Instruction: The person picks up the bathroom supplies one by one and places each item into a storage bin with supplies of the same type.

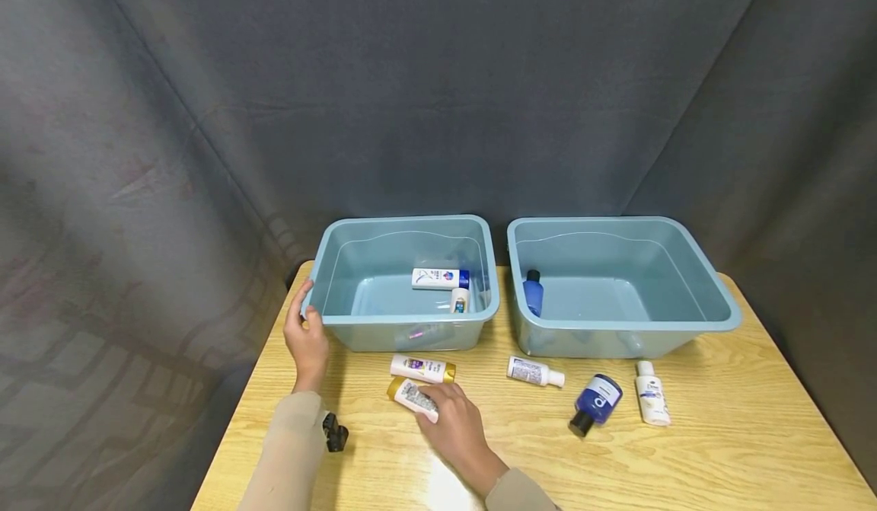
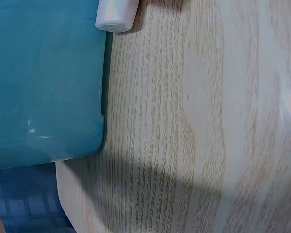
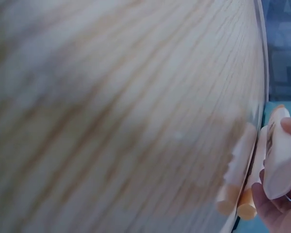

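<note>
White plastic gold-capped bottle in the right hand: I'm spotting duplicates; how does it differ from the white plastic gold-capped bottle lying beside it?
The right hand grips the held bottle; the lying bottle rests on the table. The held bottle's cap points left, the lying bottle's right. The held bottle shows grey print, the lying bottle purple. Both are white with gold caps.

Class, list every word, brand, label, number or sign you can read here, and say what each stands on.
"Dove": the white bottle farthest right.
"p", as it appears: the dark blue bottle.
Too small or blurred to read: print on the bottle in the right hand, the gold-capped bottle beyond it, the white bottle left of the dark blue one, and the blue-capped bottle in the left tub.
</note>
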Motion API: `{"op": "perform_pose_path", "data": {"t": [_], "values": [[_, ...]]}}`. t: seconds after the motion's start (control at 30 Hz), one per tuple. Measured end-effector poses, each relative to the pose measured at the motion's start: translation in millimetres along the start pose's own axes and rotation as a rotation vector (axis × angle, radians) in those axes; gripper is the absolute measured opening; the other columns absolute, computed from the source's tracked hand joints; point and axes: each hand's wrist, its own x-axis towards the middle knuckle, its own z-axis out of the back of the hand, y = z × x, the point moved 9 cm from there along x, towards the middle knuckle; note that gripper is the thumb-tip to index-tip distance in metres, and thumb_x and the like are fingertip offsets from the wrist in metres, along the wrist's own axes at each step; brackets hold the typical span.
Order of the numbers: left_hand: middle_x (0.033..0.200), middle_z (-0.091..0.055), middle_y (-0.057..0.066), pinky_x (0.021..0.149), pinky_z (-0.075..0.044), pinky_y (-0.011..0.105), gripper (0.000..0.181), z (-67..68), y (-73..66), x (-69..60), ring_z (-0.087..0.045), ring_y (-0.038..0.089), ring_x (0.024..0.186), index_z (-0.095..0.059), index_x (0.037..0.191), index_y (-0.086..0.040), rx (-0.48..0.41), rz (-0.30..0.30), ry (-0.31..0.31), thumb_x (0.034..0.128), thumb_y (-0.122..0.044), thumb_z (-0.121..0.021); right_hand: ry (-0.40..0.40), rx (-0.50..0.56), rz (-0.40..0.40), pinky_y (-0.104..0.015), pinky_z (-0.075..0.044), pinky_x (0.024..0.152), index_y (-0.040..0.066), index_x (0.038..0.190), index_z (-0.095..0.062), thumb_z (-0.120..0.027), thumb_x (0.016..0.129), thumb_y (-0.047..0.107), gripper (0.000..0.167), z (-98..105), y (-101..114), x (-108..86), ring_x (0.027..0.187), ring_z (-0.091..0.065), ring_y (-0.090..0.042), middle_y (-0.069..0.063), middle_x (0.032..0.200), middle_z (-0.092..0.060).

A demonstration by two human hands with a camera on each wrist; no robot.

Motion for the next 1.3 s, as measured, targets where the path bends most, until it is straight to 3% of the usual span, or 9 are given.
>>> {"op": "perform_pose_path", "data": {"t": [0.27,0.77,0.93,1.17,1.3], "values": [[0.135,-0.057,0.024,0.085,-0.034,0.019,0.043,-0.2,-0.7,0.2,-0.049,0.038,0.128,-0.059,0.13,0.01,-0.006,0.0,0.001,0.0913,0.009,-0.04,-0.028,0.034,0.022,-0.036,-0.055,0.08,0.014,0.114,-0.073,-0.084,0.075,0.021,0.041,7,3,1.9,0.099,-0.064,-0.017,0.002,0.109,-0.071],[0.134,-0.057,0.027,0.08,-0.033,0.016,0.043,0.2,-5.0,-0.7,-0.05,0.042,0.125,-0.059,0.128,0.012,-0.005,-0.015,-0.024,0.0893,0.012,-0.04,-0.202,0.08,0.19,-0.029,-0.054,0.077,0.014,0.109,-0.074,-0.089,0.067,0.018,0.044,32,24,5.4,0.091,-0.064,-0.012,0.005,0.105,-0.071],[0.134,-0.058,0.025,0.08,-0.032,0.017,0.044,0.6,-3.6,-0.3,-0.05,0.04,0.125,-0.059,0.128,0.01,0.006,-0.01,-0.028,0.0896,0.011,-0.039,-0.227,0.075,0.242,-0.027,-0.052,0.081,0.015,0.109,-0.074,-0.088,0.068,0.019,0.044,38,30,6.7,0.094,-0.064,-0.011,0.005,0.106,-0.071],[0.135,-0.057,0.025,0.083,-0.033,0.016,0.044,0.5,-3.2,-1.0,-0.05,0.04,0.126,-0.059,0.129,0.01,0.008,0.003,-0.022,0.0904,0.011,-0.039,-0.266,0.089,0.3,-0.035,-0.053,0.088,0.015,0.11,-0.074,-0.087,0.068,0.02,0.044,49,39,9.6,0.098,-0.066,-0.015,0.003,0.108,-0.071],[0.135,-0.057,0.024,0.084,-0.033,0.016,0.043,-0.1,-2.9,-1.0,-0.049,0.04,0.127,-0.059,0.129,0.01,0.006,0.007,-0.018,0.0908,0.01,-0.04,-0.239,0.11,0.288,-0.035,-0.052,0.091,0.015,0.112,-0.073,-0.086,0.071,0.021,0.044,54,43,13.8,0.101,-0.065,-0.015,0.002,0.11,-0.071]]}}
